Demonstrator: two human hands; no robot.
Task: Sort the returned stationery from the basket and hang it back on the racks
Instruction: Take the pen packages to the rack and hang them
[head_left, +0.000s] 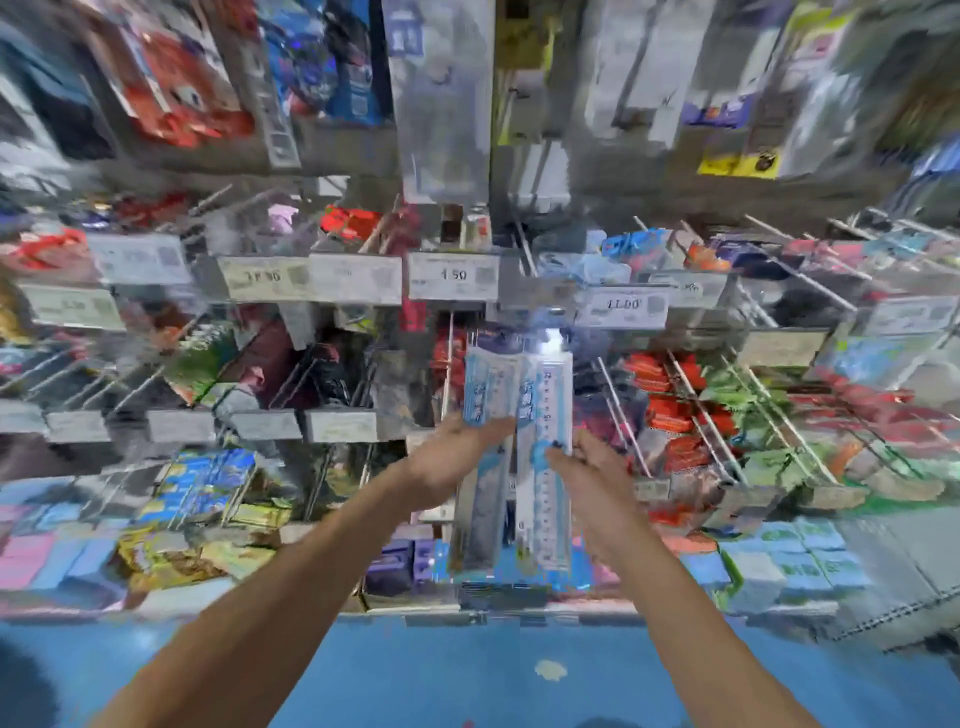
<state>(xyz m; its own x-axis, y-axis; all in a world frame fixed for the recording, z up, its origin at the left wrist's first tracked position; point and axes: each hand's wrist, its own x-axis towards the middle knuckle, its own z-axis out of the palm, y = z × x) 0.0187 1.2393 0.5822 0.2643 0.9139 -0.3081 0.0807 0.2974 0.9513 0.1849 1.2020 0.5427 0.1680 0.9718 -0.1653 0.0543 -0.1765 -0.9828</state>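
**Rack** (649, 176): pegboard wall of wire hooks, crowded with hanging stationery; much of it was smeared by blur.

**Floor** (467, 675): blue, below the lowest shelf. The basket was out of view.

**Price labels** (453, 275): a row of plates at the hook ends, directly above the work.

**Left ruler pack** (491, 384): hung at centre, touching its neighbour.

**Right ruler pack** (548, 395): the item in hand, upright, with its top just under a label. Whether its hole was on the hook could not be told.

**Left grip** (457, 457): fingers were straight and lay against the left ruler pack (steadying it, by the look), holding nothing.

**Right grip** (587, 467): thumb and fingers pinched the right ruler pack near mid-length.

**Risks, as judged:**
- Letting go before the hole is seated would drop the pack to the floor.
- The hold sits low on a long, thin pack, so the top could swing and miss the hook.
- A sideways push could knock the left ruler pack off its hook.
- The pack could also catch the label plate above.
- With the packs touching, both might end up crowded on one hook.
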